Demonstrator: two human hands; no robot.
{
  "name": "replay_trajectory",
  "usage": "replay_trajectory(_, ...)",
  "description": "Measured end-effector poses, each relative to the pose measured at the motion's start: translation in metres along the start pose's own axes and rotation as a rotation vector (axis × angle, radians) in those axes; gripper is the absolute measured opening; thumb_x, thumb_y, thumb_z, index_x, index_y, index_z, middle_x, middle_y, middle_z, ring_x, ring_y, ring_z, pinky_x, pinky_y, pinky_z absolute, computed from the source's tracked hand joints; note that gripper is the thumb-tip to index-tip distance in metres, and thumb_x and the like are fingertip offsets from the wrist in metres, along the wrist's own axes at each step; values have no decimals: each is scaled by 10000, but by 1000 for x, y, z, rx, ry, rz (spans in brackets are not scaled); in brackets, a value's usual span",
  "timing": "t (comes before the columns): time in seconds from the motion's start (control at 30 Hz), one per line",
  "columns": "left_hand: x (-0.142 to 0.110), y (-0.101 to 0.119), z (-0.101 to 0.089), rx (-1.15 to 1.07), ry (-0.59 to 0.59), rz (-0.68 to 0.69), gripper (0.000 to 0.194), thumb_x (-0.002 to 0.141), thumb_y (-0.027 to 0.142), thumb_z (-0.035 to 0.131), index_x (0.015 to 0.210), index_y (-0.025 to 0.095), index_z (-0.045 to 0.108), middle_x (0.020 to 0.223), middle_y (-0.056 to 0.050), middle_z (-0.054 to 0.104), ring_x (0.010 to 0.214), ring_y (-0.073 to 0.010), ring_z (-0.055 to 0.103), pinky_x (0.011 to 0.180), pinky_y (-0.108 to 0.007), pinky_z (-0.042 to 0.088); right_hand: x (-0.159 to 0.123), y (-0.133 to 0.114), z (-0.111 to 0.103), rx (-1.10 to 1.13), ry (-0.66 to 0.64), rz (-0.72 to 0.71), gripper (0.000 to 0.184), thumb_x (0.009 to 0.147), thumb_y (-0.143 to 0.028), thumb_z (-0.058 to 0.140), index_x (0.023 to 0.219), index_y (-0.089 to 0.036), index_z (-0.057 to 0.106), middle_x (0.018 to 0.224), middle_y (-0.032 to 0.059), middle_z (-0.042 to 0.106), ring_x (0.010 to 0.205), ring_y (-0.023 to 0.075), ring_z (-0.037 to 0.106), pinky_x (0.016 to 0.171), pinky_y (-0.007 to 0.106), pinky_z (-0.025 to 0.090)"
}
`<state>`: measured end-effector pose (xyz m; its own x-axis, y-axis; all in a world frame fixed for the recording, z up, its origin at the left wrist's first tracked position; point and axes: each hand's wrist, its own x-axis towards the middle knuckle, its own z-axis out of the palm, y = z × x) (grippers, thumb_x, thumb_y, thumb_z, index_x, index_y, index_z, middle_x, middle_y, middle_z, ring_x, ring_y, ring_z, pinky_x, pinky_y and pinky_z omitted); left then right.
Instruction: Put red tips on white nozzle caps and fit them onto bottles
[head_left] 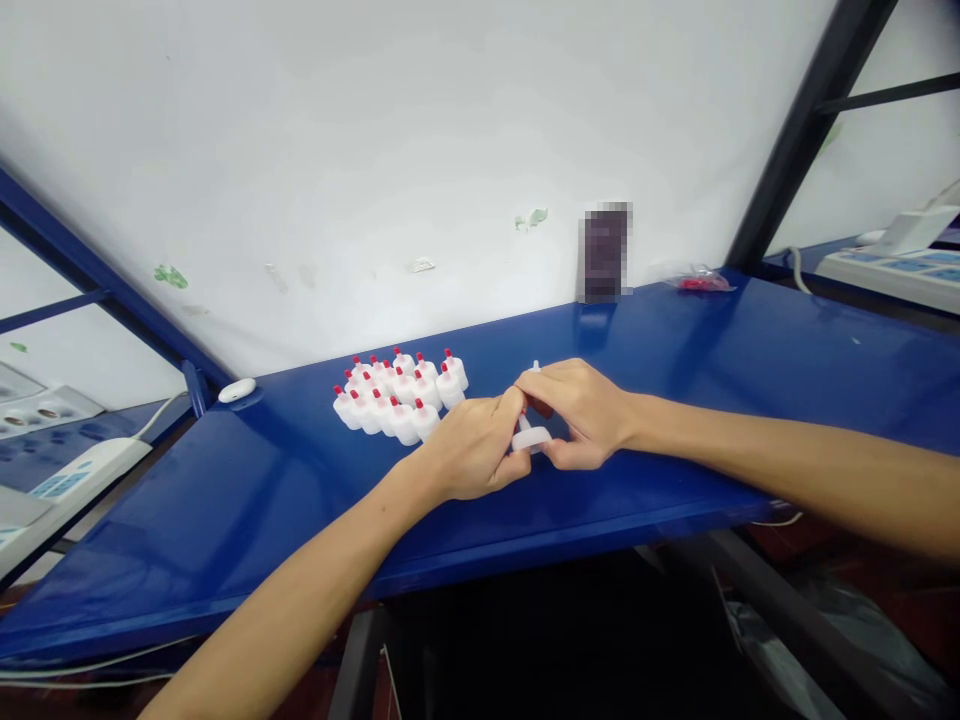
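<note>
In front of me a white nozzle cap (532, 438) is held between my two hands, its round base toward me. My left hand (480, 447) is closed on its left side. From the right, my right hand (585, 412) pinches it, thumb at the base and fingers meeting the left fingertips above. A speck of red shows near the cap's spout, partly hidden by the fingers. Just beyond the right fingers, a small white tip (535, 366) sticks up; what it belongs to is hidden. Left of my hands stand several small white bottles (405, 388) with red tips, grouped close together.
The blue table (300, 500) runs along a white wall. A blurred-out dark upright object (604, 252) leans there, with a clear bag of red pieces (703, 283) to its right. A white oval case (238, 391) lies at the far left. Power strips flank the table.
</note>
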<state>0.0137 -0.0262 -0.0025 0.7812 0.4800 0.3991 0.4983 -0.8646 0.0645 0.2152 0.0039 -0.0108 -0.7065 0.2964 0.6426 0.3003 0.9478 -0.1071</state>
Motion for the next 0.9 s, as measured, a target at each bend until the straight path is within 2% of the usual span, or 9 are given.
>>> replay_trajectory(0.1,-1,0,1,33,-21,-14,163,891,343,360,984,210,346,734,-36,599,593,-242,603,532,-334,437,-1,-1,1,20,-13,-15,256,775,-474,456,825,-232,390,635,-21,516,502,137,423,508,273,315)
replay_trajectory(0.3,-5,1,4,142,-103,-7,165,844,337,369,942,210,331,648,-24,583,504,-234,573,459,-325,394,-5,-7,2,-22,4,-35,194,687,-358,460,799,-244,350,577,-47,467,460,127,370,468,263,277)
replay_trajectory(0.57,-11,0,4,141,-127,-6,160,878,340,376,956,204,340,665,-22,602,520,-214,593,488,-309,434,-2,-9,9,-36,32,-58,161,701,-353,441,773,-247,344,562,-51,453,440,117,372,459,261,275)
replay_trajectory(0.73,-6,-7,-11,187,-32,-19,213,929,419,346,920,208,371,725,-39,606,586,-207,593,518,-309,434,3,0,6,-95,78,-65,152,765,-353,501,807,-212,464,626,-21,543,494,127,438,502,267,313)
replay_trajectory(0.83,-2,-10,-22,260,56,-33,415,931,603,316,904,201,414,789,-65,610,651,-221,576,565,-337,440,3,7,-3,-103,62,41,171,847,-356,545,872,-187,548,705,1,593,592,140,510,586,271,354)
replay_trajectory(0.9,-1,-12,-27,270,111,-51,456,972,590,229,896,194,442,788,-66,602,655,-215,548,568,-337,411,3,11,-10,-98,23,90,234,900,-417,555,891,-184,579,716,3,599,643,148,521,659,295,358)
